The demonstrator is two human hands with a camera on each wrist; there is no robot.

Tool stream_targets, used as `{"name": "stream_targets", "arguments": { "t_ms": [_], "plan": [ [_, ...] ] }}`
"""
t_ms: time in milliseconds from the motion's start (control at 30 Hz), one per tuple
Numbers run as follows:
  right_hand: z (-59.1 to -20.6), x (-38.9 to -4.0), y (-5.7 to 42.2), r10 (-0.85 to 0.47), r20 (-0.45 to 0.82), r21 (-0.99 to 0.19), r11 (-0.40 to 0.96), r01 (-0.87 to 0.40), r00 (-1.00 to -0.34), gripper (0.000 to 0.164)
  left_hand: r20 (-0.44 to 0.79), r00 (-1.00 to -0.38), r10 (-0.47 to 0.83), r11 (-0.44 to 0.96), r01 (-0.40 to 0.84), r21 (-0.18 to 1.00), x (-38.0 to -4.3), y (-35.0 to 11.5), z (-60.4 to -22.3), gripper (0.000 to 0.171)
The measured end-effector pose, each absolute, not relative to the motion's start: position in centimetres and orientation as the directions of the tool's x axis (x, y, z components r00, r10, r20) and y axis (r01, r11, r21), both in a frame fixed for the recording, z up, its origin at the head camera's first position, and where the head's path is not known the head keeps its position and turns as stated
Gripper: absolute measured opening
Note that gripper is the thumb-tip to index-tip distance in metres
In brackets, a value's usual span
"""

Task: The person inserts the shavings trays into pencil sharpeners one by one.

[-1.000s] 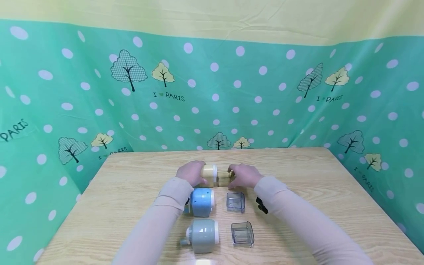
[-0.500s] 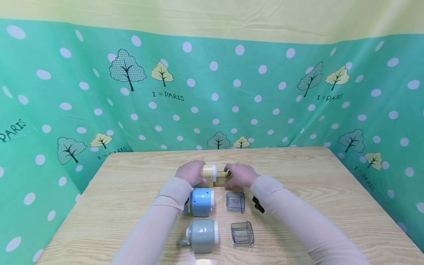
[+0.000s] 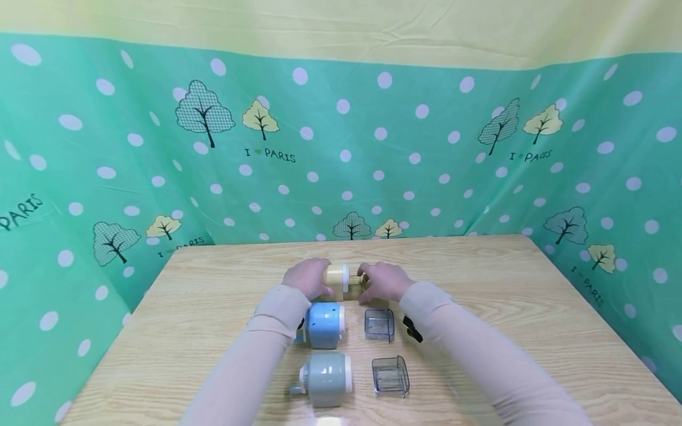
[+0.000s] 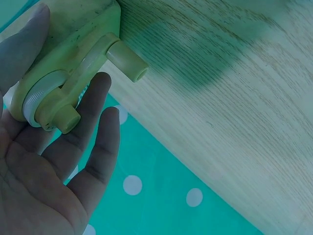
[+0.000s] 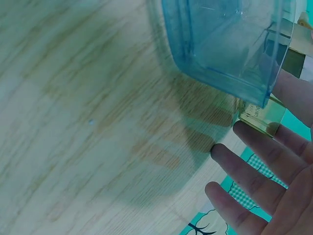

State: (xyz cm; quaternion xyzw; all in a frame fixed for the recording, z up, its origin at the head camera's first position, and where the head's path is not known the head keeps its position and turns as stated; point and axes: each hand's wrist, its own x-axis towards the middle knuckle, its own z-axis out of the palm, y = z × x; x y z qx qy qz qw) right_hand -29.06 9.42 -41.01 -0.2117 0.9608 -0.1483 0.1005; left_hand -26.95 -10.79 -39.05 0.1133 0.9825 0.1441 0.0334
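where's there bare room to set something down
On the table: left of the left sleeve, right of the right sleeve, and beyond the left hand and right hand, up to the dotted curtain. Crowded between hands and sleeves: yellow sharpener, amber drawer, blue sharpener, grey sharpener, two clear drawers.

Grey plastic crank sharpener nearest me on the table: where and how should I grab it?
Probably across the rounded body of the grey plastic crank sharpener, from above: nothing covers its top, and the small grey crank handle sticks out left, clear of that grip.
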Motion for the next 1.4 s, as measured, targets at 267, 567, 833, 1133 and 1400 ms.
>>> {"name": "stream_targets", "arguments": {
  "t_ms": [267,567,833,1133,1400],
  "plan": [
    [-40.95,-29.10,9.26,-0.436,-0.144,-0.347,0.863,-0.367,-0.888,0.071,-0.037,-0.973,0.228,0.932,0.208,0.296,-26.90,-10.68,-38.99,0.075],
    [-40.80,-29.10,9.03,-0.460,-0.147,-0.355,0.851,-0.387,-0.876,0.072,-0.034,-0.973,0.227,0.933,0.208,0.295,-26.90,-10.52,-38.87,0.074],
    [-40.81,-28.99,8.80,-0.470,-0.151,-0.358,0.846,-0.395,-0.870,0.073,-0.033,-0.972,0.231,0.930,0.211,0.301,-26.93,-10.72,-38.97,0.074],
    [-40.66,-28.76,8.75,-0.457,-0.155,-0.351,0.854,-0.384,-0.876,0.075,-0.037,-0.972,0.230,0.929,0.209,0.304,-26.83,-10.76,-38.77,0.065],
    [-40.46,-28.60,8.72,-0.442,-0.155,-0.384,0.851,-0.359,-0.883,0.070,-0.041,-0.972,0.230,0.929,0.206,0.309,-26.74,-10.61,-38.67,0.069]
  ]
}}
